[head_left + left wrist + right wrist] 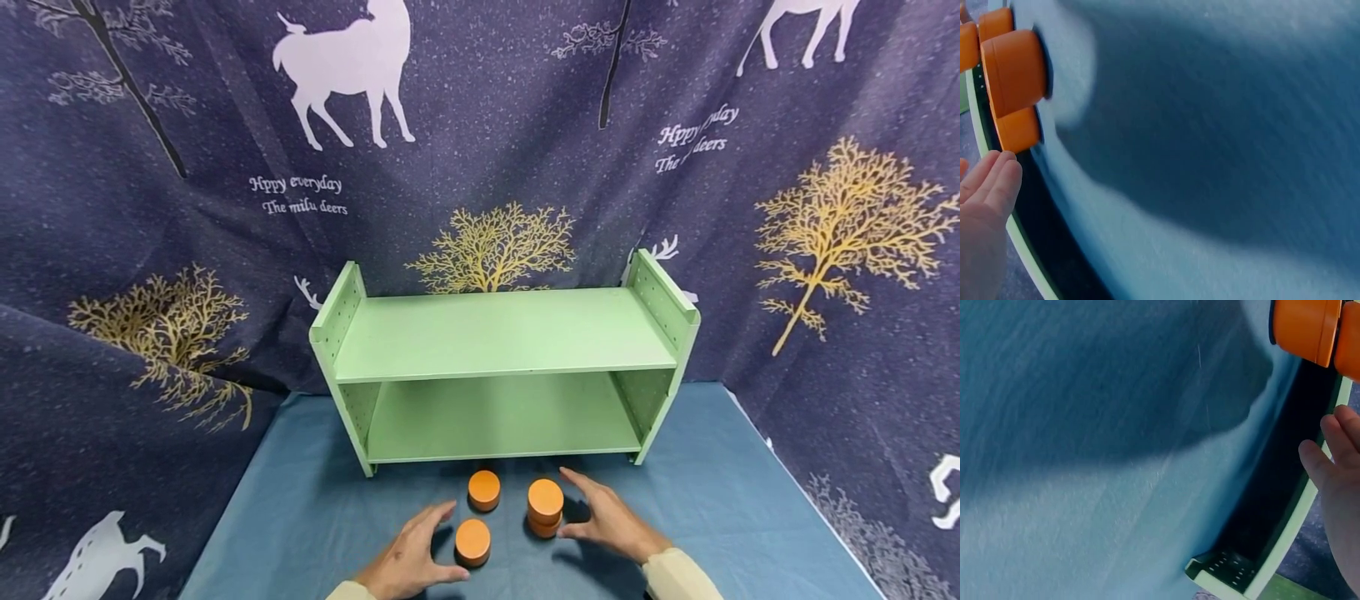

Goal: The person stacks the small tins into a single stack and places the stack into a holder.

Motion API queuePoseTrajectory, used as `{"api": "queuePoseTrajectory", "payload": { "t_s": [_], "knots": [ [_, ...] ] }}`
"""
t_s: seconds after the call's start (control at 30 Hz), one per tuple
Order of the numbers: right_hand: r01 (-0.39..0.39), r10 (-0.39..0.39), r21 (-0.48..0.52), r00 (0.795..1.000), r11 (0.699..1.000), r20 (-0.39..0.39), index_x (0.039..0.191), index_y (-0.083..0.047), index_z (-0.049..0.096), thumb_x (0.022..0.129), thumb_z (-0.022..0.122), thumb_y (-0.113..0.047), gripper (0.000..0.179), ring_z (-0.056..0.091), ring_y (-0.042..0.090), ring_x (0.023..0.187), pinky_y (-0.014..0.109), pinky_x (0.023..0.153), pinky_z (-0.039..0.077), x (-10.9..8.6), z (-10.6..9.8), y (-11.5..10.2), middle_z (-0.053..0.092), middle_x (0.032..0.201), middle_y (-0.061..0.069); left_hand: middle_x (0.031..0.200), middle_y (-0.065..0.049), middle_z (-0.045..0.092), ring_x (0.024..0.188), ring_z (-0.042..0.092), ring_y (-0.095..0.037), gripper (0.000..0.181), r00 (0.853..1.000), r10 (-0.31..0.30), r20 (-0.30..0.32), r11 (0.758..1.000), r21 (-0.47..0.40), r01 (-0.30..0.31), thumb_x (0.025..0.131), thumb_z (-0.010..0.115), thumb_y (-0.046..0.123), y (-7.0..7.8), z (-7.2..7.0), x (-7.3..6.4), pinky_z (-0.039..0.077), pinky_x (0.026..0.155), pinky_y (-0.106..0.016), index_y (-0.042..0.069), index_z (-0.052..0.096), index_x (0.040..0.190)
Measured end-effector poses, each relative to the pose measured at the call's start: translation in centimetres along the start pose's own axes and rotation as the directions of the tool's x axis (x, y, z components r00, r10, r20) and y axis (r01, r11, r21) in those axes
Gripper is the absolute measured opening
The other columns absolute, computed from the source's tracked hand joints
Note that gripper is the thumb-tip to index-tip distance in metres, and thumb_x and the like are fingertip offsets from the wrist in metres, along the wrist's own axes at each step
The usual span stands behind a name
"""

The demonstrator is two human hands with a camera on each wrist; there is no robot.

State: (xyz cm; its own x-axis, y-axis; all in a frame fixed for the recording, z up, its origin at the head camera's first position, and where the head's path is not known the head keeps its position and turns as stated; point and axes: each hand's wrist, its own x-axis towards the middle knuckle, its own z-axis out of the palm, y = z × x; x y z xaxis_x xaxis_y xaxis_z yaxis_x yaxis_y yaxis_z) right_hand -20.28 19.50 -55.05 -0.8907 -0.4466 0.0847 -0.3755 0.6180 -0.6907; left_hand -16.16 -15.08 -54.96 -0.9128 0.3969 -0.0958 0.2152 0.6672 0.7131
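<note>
Several short orange cylinders, some with a seam round the side, are on the blue cloth. My left hand (408, 554), fingers spread, stands just left of the near single cylinder (472, 542), thumb in front of it. Another single cylinder (484, 490) sits farther back, closer to the shelf. On the right, one cylinder (545, 498) is stacked on top of a second (543, 527). Beside that stack my right hand (606, 518) is held with thumb and fingers apart, fingertips close to its right side. The right wrist view shows that hand's straight fingers (1338, 434) below the stack.
A light green two-tier shelf (510, 333) with perforated side panels stands behind the cylinders. Blue cloth (735, 483) covers the table. A dark patterned curtain (480, 167) with deer and trees hangs at the back and sides.
</note>
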Motion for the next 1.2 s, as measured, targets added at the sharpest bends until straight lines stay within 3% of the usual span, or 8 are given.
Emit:
{"api": "queuePoseTrajectory", "payload": {
  "t_s": [0.2, 0.5, 0.97, 1.2],
  "knots": [
    [0.006, -0.006, 0.028, 1.000, 1.000, 0.006, 0.144, 0.008, 0.044, 0.074, 0.090, -0.031, 0.092, 0.053, 0.043, 0.125, 0.058, 0.098, 0.048, 0.2, 0.6, 0.1, 0.055, 0.138, 0.024, 0.132, -0.016, 0.058, 0.118, 0.057, -0.037, 0.088, 1.000, -0.004, 0.018, 0.998, -0.069, 0.005, 0.074, 0.088, 0.044, 0.1, 0.7, 0.6, 0.051, 0.094, -0.054, 0.001, 0.049, 0.141],
    [-0.087, 0.085, 0.072, 0.996, 0.994, 0.026, 0.144, 0.005, 0.046, 0.075, 0.090, -0.030, 0.089, 0.052, 0.047, 0.124, 0.062, 0.096, 0.047, 0.4, 1.4, -0.2, 0.052, 0.139, 0.028, 0.128, -0.018, 0.060, 0.115, 0.059, -0.037, 0.081, 1.000, 0.012, 0.010, 0.990, -0.138, -0.010, 0.073, 0.090, 0.034, -0.4, 1.0, 1.1, 0.055, 0.091, -0.045, -0.001, 0.053, 0.136],
    [-0.017, 0.021, 0.079, 0.999, 0.997, -0.047, 0.138, 0.002, 0.053, 0.076, 0.088, -0.028, 0.077, 0.058, 0.040, 0.120, 0.058, 0.098, 0.048, 0.6, 2.7, 0.2, 0.060, 0.133, 0.020, 0.116, -0.006, 0.066, 0.106, 0.065, -0.026, 0.061, 0.999, 0.029, -0.025, 0.974, -0.225, -0.034, 0.069, 0.093, 0.017, -0.4, 1.9, 1.9, 0.057, 0.089, -0.031, 0.004, 0.063, 0.121],
    [-0.040, 0.045, 0.118, 0.998, 0.992, -0.041, 0.138, 0.002, 0.053, 0.076, 0.088, -0.027, 0.077, 0.058, 0.040, 0.121, 0.058, 0.100, 0.047, 0.6, 3.1, 0.6, 0.060, 0.133, 0.021, 0.115, -0.007, 0.067, 0.103, 0.066, -0.026, 0.058, 0.999, 0.005, -0.032, 0.964, -0.267, -0.013, 0.069, 0.092, 0.012, -0.7, 2.3, 2.1, 0.058, 0.086, -0.032, 0.003, 0.065, 0.119]
  ]
}}
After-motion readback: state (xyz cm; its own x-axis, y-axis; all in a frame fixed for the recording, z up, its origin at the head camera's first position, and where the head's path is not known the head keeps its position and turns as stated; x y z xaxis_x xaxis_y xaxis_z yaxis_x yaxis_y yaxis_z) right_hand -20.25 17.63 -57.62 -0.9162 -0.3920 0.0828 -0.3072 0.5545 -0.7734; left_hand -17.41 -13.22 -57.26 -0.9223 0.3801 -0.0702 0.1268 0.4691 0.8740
